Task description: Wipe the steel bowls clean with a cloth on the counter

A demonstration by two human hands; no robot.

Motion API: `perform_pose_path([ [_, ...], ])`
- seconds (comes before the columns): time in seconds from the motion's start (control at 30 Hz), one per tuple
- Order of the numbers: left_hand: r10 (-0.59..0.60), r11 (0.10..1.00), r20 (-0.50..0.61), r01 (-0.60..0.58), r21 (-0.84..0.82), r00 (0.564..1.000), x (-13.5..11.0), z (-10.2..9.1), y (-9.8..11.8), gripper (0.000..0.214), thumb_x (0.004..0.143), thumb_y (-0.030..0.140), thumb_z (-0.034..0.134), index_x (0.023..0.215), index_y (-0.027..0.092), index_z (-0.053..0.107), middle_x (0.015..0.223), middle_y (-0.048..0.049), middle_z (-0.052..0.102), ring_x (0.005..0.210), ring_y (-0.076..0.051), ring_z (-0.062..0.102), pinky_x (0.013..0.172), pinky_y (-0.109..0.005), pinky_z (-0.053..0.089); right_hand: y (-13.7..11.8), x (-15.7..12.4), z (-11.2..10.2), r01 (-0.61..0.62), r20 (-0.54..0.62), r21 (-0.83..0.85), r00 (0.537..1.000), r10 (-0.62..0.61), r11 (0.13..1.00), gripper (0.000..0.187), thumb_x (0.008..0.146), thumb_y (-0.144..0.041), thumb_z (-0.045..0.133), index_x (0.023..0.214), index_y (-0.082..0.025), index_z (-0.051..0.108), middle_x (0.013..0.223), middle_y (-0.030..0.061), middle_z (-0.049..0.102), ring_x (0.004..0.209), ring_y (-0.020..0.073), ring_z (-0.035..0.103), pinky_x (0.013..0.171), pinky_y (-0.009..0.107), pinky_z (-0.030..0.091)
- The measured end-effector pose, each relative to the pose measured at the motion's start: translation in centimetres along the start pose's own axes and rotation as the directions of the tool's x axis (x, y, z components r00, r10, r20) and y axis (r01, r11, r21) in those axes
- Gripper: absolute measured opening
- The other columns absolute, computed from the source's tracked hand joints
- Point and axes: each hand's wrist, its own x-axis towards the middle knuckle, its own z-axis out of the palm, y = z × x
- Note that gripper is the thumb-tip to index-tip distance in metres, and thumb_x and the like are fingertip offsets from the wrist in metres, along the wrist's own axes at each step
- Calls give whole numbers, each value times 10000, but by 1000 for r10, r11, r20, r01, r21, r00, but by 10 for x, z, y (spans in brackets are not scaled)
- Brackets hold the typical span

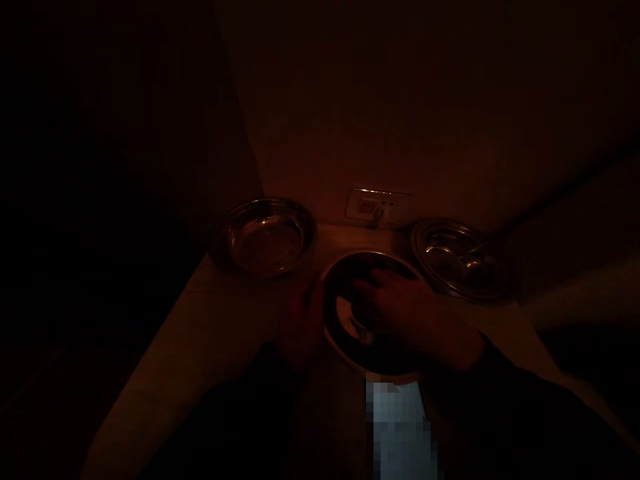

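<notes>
The light is very dim. In the middle of the table stands a round metal bowl with a shiny rim. My left hand is at its left side, thumb and fingers against the rim, gripping it. Over the right part of the bowl reaches my right hand, its fingers curled down inside. Whatever those fingers hold is hidden in the dark. A pale patch shows inside the bowl, left of the fingers; I cannot tell if it is content or a reflection.
A shallow metal dish stands at the back left, and a round metal plate at the back right. Behind, the wall carries a socket panel with something plugged in. A bright, pixelated screen lies at the table's near side.
</notes>
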Motion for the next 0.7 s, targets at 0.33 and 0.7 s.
perform_pose_path([
  [0.33,-72,997,-22,73,28,997,2,-4,2,318,826,418,477,913,151,626,846,-51,696,804,-196,639,696,-294,477,0,-1,3,124,-51,17,991,-123,992,351,893,-225,462,1238,-237,525,1127,111,551,978,243,533,673,310,445],
  [0.7,40,999,74,-39,-14,996,1,-1,1,383,898,310,397,1190,162,597,1218,-68,628,1117,-200,570,980,-329,406,-8,-3,1,121,7,71,992,-122,990,346,882,-204,456,1212,-262,543,1119,95,570,962,237,565,635,307,450],
])
